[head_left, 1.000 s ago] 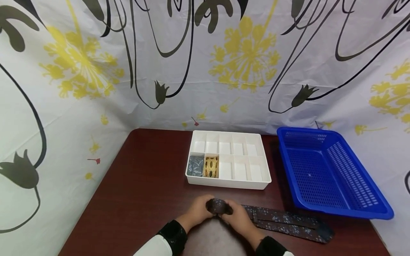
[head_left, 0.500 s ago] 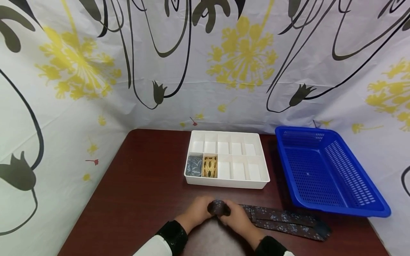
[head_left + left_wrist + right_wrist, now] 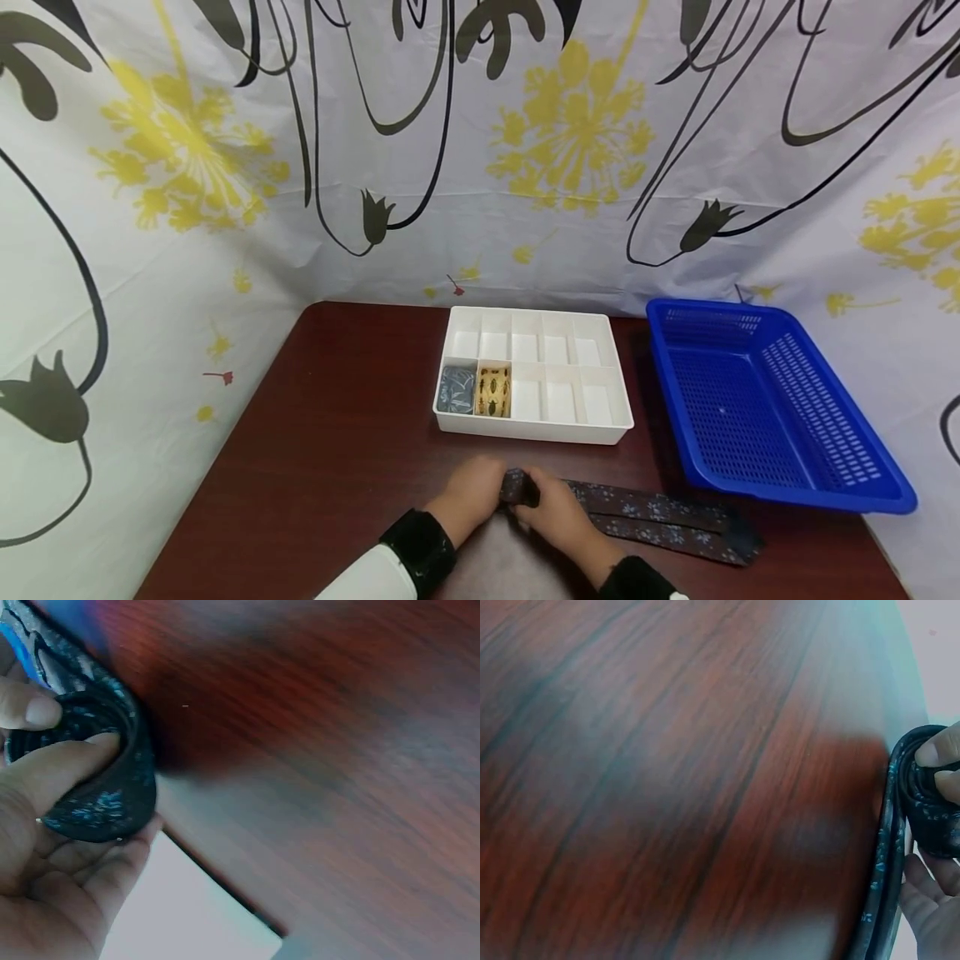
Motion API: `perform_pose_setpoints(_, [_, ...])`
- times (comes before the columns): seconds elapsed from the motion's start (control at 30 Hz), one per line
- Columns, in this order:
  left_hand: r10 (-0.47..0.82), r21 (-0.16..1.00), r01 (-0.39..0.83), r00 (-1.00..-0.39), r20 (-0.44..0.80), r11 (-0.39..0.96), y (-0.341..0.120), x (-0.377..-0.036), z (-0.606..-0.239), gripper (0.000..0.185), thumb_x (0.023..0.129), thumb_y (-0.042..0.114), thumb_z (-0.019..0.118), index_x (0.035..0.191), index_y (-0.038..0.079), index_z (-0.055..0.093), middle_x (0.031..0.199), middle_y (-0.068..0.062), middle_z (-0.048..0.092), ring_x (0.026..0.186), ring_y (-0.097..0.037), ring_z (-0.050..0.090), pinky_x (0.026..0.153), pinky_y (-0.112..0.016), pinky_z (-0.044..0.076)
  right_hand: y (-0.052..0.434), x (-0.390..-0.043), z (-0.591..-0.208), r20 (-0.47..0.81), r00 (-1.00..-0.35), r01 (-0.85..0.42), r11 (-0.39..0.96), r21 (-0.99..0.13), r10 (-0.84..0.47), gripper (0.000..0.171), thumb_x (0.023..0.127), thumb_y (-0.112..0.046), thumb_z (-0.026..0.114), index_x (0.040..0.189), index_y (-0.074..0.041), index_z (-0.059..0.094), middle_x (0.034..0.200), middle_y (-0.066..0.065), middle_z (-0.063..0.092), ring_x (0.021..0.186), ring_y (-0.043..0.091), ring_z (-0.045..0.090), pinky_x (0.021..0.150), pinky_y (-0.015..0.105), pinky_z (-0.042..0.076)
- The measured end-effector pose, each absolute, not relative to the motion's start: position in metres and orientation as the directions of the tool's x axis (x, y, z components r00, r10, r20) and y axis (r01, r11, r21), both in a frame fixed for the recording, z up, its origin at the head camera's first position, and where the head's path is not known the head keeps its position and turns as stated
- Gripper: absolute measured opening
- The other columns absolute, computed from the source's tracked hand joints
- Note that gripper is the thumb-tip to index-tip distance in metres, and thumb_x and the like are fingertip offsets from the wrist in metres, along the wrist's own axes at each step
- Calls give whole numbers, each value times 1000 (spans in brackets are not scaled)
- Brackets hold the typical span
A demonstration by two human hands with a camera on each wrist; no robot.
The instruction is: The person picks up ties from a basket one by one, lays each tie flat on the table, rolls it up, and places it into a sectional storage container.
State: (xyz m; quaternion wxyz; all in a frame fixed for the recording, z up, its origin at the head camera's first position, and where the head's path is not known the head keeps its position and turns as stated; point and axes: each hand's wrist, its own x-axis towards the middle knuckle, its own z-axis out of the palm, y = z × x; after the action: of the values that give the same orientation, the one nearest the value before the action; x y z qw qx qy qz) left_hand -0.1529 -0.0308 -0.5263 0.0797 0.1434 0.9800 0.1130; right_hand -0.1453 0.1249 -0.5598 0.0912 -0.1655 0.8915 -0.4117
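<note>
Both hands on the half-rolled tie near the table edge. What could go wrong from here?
1. The roll of the tie is held only by fingertips of the left hand and right hand; a slip may let it spring loose.
2. The loose tail lies doubled on the table, so it may wind in crooked.
3. The roll sits near the table's front edge and could drop off.

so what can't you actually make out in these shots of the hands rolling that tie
- Head view: the rolled part of the tie is mostly covered by the left hand and right hand, so how tightly it is rolled is unclear.
- Left wrist view: the table is blurred; the tie's tail is cut off at the top-left edge.
- Right wrist view: the right edge cuts off the roll.
- Head view: the two rolled items in the white organizer are too small to identify.
</note>
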Motion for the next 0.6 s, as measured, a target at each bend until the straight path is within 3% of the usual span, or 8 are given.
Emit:
perform_pose_setpoints(0.1, [262,208,225,-950,-171,952,-27,-153,-523,7,83,4,65,83,11,69,84,-5,68,82,-17,65,71,-33,53,124,-146,-559,-48,-928,-208,618,-759,-371,54,71,-7,78,120,5,58,114,18,64,108,34,60,90,51,48])
perform_pose_setpoints(0.23, [267,263,220,-951,-157,939,-28,-154,-526,7,82,5,66,80,12,66,82,-3,67,81,-16,64,72,-32,53,124,-146,-560,-57,-928,-196,612,-766,-368,53,72,-7,78,120,5,59,115,18,64,109,35,60,91,52,47])
perform_pose_setpoints(0.43, [350,462,295,-936,-36,837,-41,-156,-539,16,73,7,73,80,16,62,78,4,64,78,-12,61,73,-28,50,125,-147,-563,-33,-930,-204,591,-780,-366,50,71,-7,78,118,2,61,112,16,66,107,34,61,92,53,47])
perform_pose_setpoints(0.6, [382,651,289,-924,-2,701,-54,-156,-553,40,65,8,83,100,7,63,96,-3,66,93,-17,61,86,-31,49,128,-148,-566,-29,-930,-199,567,-799,-368,47,72,-7,78,116,-1,63,111,13,67,103,29,62,89,49,49])
